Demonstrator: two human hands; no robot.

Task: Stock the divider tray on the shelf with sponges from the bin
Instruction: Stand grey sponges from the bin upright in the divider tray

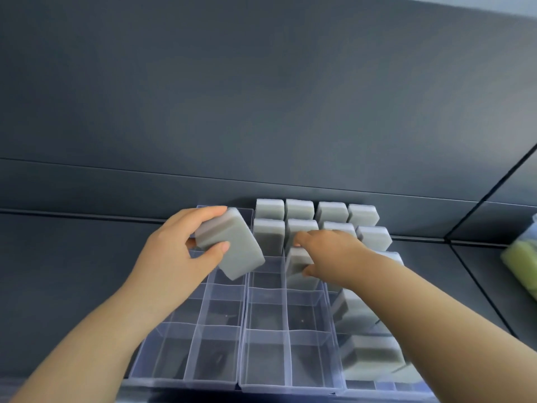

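- Over the back-left cells of the clear divider tray, the left hand is gripping a tilted grey sponge.
- Alongside, the right hand is pinching a second sponge standing in a middle cell.
- Behind, more sponges are filling the back rows.

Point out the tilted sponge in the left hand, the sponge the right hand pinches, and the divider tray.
Tilted sponge (pixel 232 242): head view, its broad face.
Pinched sponge (pixel 295 261): head view, bare left face.
Divider tray (pixel 264 370): head view, front wall.
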